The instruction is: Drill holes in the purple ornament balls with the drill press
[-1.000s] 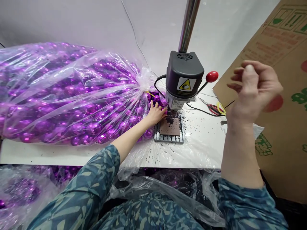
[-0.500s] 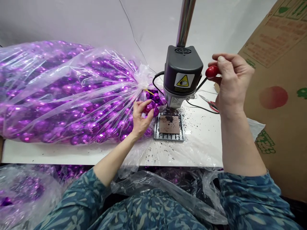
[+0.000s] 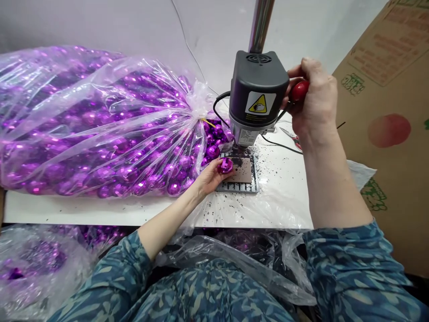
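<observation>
My left hand (image 3: 209, 179) holds a shiny purple faceted ball (image 3: 225, 165) over the left side of a brown board (image 3: 244, 175). That board lies on the slotted metal base plate (image 3: 254, 187) of a small bench drill press (image 3: 258, 74). Curled around the red ball knob (image 3: 299, 91) of the press lever is my right hand (image 3: 315, 100), to the right of the dark motor housing. More purple balls (image 3: 214, 150) spill from the mouth of a large clear bag (image 3: 197, 105), just left of the press. Dark chips lie over the board and around the base.
The bulging bag of purple balls fills the left of the white table (image 3: 67, 209). Scissors (image 3: 291, 136) and a black cord lie behind my right forearm. A large cardboard box (image 3: 378, 179) stands at the right. Clear plastic (image 3: 214, 255) hangs below the table's front edge.
My left hand has moved from the bag's mouth, rightward and nearer, bringing a purple ball over the board. My right hand has shifted slightly left and up, closing further around the red knob.
</observation>
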A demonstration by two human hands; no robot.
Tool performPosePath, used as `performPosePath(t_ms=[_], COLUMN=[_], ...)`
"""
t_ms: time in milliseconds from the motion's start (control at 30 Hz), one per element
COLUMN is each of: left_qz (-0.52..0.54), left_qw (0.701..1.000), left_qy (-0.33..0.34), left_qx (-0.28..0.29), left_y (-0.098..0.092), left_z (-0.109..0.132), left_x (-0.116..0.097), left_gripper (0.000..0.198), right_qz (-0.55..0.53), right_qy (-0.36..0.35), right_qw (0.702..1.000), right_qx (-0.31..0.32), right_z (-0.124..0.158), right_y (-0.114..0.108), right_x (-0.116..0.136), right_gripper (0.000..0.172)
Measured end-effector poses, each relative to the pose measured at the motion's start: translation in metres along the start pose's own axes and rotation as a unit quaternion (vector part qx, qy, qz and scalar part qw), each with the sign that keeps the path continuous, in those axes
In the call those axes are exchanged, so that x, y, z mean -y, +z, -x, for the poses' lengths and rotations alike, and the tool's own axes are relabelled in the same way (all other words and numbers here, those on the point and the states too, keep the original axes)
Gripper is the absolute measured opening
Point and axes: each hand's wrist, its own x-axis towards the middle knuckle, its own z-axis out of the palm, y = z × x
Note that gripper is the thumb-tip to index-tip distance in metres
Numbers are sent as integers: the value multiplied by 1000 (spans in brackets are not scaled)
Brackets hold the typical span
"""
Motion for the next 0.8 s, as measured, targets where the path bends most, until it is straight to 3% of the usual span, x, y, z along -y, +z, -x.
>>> performPosePath(t_ms=[100,200,367,800], left_qz=[-120,-183,-191,-305], left_qw=[990,974,964,916], left_qy=[71,124,175,222], left_qx=[36,58,66,139], left_y=[-14,-24,-27,-21], left_z=[-10,-22,-40,-55], left_x=[3,8,19,33], left_gripper=[29,35,47,47], right_qz=[-55,-60,-58,-28], right_qy=[94,100,130,81], right_qw=[993,991,987,995], right_qx=[-45,-70,-73,-51], right_z=[-1,-2,-3,0], right_y=[6,14,22,24], right_x=[15,28,32,28], right_gripper=[45,55,57,55])
